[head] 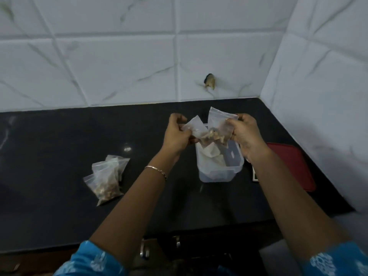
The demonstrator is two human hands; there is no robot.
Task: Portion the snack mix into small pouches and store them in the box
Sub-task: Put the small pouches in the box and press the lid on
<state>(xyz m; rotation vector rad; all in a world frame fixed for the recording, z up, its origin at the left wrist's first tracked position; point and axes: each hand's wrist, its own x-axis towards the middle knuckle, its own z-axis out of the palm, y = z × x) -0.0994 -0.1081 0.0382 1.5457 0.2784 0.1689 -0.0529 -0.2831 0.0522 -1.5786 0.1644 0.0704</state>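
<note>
The held pouches hang in the air just above the open mouth of the box, with brown snack mix bunched at their lower edge. The left hand pinches the clear plastic from nine o'clock. The right hand has fingers curled round it from three o'clock. Holding it over the opening means that whatever is let go should drop straight in. The plastic is blurred and crumpled, so it may be two pouches held together or one that is folded; I cannot tell which.

Inside the box, pale stored pouches lean against the wall at nine o'clock, so storing looks to be already under way. At three o'clock from the box, the red lid lies flat on the dark desk, set aside so the mouth is free. Its near edge is crossed by the right forearm, which also half covers a small pale object that I cannot identify.

At nine o'clock, well apart from the box, a pile of filled pouches lies on the desk, probably waiting its turn. The tiled wall rises at twelve o'clock.
</note>
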